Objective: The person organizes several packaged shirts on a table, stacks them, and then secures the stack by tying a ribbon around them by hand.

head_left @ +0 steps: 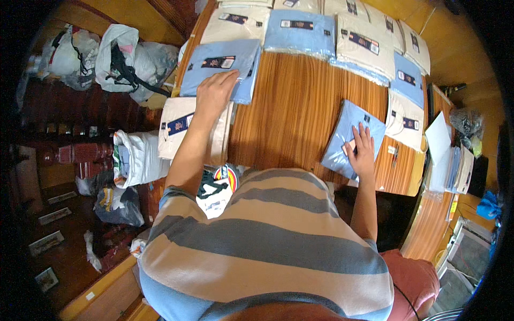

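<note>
My left hand (215, 92) reaches out over a folded blue shirt in clear plastic (198, 77) at the left of the table. Its fingers are bent close together, with the tips on the plastic beside a dark label. My right hand (362, 148) lies on another bagged blue shirt (338, 134) near the table's right front edge, fingers spread and largely covering its label. Below the left forearm is a stack of bagged cream shirts (217, 136), partly hidden by the arm.
Bagged blue shirts (297, 40) and cream shirts (369, 51) line the far and right sides of the wooden table (289, 112). Stuffed plastic bags (120, 64) and a white sack (139, 160) stand at the left. A side surface at right holds more packets (455, 168).
</note>
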`<state>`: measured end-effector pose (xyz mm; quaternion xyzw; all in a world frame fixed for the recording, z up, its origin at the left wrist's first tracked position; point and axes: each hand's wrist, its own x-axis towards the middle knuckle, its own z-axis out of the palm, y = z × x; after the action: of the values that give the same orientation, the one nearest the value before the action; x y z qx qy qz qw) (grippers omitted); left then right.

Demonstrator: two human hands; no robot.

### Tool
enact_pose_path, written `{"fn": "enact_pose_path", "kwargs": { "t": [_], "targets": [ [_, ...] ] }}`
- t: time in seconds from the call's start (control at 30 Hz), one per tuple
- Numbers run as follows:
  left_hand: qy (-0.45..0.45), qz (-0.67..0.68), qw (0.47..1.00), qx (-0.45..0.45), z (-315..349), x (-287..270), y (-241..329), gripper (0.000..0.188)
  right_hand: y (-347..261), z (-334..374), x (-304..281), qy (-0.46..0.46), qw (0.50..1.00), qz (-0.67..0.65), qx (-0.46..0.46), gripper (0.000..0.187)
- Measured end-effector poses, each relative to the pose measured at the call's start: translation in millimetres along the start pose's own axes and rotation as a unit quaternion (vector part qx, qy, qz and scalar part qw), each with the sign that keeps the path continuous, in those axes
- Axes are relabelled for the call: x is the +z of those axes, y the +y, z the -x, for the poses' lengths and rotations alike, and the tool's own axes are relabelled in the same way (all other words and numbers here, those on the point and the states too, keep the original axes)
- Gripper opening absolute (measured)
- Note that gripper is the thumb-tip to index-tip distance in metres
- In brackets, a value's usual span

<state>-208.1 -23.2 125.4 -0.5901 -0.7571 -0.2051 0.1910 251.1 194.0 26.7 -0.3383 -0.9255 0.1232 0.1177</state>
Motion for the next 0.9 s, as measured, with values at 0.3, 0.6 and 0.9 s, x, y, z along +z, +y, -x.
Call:
{"fn": "enact_pose_path", "kwargs": {
  "t": [0.3, 0.6, 0.9],
  "targets": [
    [0.125, 0.249, 0.932, 0.233, -23.5, -45.3, 84.7, 0.020, 15.0, 1.8, -1.7, 0.000, 0.999, -0.050, -0.022, 0.059],
    [-0.191, 0.225, 0.947, 0.127, 111.7, 31.2, 143.6, 0.029, 25.9, 0.6, 4.3, -0.002, 0.990, -0.135, 0.034, 0.060],
    [-0.293, 0.182, 0.930, 0.127, 72.9, 82.4, 173.0, 0.079, 12.2, -0.6, 17.2, 0.040, 0.999, -0.016, -0.014, 0.065]
  ]
}}
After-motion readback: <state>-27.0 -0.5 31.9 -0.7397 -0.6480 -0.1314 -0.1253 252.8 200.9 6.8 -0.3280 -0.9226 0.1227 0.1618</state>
